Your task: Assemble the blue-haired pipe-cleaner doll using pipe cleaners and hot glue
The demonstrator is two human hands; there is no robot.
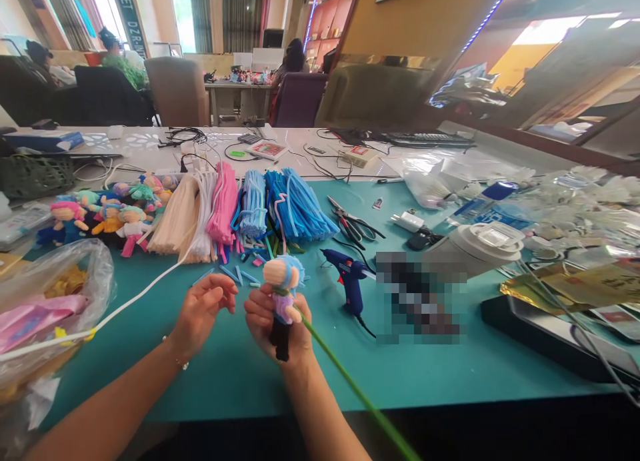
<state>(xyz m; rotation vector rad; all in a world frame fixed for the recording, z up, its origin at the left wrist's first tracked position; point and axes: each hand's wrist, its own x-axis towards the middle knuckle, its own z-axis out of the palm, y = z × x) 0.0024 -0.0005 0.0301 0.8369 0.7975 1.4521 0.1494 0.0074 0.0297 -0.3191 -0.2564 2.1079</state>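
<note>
A small fuzzy doll [284,308] is held upright in the right hand [300,341], above the bench [225,381] near the middle of its front edge. The left hand [197,314] is held empty beside it, fingers loosely curled and parted. The doll can be judged light, soft and bendable, best gripped around the torso, with the blue hair left unpressed. How the green stem [350,374] is joined cannot be told; its far end is cut off, and some right fingertips are hidden.
</note>
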